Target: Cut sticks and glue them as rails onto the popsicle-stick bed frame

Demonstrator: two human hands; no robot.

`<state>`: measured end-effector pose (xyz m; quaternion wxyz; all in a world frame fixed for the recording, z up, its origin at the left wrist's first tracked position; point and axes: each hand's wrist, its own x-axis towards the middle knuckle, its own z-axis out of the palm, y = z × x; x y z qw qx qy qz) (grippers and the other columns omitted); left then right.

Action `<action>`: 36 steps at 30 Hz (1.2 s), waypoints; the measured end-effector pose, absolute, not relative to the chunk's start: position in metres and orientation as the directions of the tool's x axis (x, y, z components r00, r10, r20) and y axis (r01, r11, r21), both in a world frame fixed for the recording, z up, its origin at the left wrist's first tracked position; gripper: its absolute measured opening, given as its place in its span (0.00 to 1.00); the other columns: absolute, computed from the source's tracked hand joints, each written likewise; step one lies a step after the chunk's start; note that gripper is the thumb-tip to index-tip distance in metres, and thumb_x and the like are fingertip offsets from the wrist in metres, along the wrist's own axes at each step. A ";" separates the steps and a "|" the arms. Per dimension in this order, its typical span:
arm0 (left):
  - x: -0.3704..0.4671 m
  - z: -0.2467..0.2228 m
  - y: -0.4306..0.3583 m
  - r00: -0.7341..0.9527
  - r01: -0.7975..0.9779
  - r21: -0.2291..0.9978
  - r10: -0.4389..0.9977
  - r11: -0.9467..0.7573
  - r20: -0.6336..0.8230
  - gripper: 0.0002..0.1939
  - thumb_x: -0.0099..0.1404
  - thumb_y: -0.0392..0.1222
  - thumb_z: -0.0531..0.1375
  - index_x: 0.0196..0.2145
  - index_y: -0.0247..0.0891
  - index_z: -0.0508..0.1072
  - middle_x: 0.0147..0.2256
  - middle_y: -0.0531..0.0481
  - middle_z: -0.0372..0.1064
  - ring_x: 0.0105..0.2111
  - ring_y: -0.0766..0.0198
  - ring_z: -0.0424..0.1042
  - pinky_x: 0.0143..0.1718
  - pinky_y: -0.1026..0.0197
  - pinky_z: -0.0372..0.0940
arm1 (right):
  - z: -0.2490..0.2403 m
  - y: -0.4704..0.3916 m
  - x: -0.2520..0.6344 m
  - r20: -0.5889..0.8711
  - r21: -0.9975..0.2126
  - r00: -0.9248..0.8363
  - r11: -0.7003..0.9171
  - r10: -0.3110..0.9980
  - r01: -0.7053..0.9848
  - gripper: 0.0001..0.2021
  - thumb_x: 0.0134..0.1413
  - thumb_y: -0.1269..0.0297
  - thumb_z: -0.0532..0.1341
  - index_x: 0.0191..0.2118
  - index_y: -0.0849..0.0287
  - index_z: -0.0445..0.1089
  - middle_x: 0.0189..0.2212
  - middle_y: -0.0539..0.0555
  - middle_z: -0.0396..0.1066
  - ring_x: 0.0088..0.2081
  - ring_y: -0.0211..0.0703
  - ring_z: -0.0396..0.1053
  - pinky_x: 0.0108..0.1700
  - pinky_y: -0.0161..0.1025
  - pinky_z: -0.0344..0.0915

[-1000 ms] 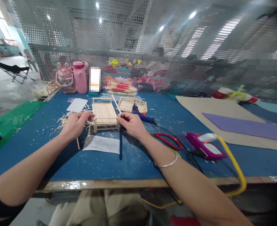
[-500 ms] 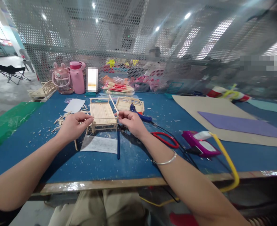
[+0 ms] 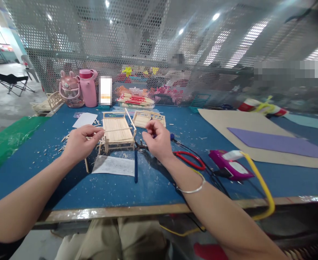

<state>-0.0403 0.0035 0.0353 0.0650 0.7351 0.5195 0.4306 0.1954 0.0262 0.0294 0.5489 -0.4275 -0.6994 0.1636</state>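
Observation:
My left hand (image 3: 81, 142) pinches one end of a thin wooden stick (image 3: 121, 129). The stick stretches across a small bed-like frame (image 3: 112, 123) built of wooden sticks, with a slatted top and a raised rail on its right. To the right of the frame, my right hand (image 3: 159, 141) has its fingers curled, with a gap between thumb and forefinger, and touches no part of the frame. Behind that hand a blue tool (image 3: 172, 136) with a cord is mostly covered. Pliers with a blue handle (image 3: 136, 166) lie below the frame's right corner, beside a whitish sheet (image 3: 115, 166).
Stick scraps (image 3: 64, 138) litter the left side. A second stick model (image 3: 141, 121), a stick bundle (image 3: 135, 100) and a pink bottle (image 3: 88, 88) stand farther back. On the right are a purple device (image 3: 230, 168) with a yellow strap and a purple sheet (image 3: 278, 142).
My right hand has left the frame's right corner and moved right, over the blue tool. The stick in my left hand now lies higher across the slats.

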 end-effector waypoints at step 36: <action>0.000 0.004 -0.008 0.621 0.732 0.360 0.784 -0.579 -0.004 0.13 0.65 0.43 0.52 0.41 0.45 0.75 0.31 0.49 0.71 0.32 0.59 0.72 0.31 0.61 0.62 | 0.008 0.002 0.205 0.245 -0.522 -0.711 0.707 0.660 0.476 0.10 0.60 0.70 0.47 0.29 0.59 0.61 0.25 0.51 0.63 0.27 0.36 0.62 0.32 0.33 0.59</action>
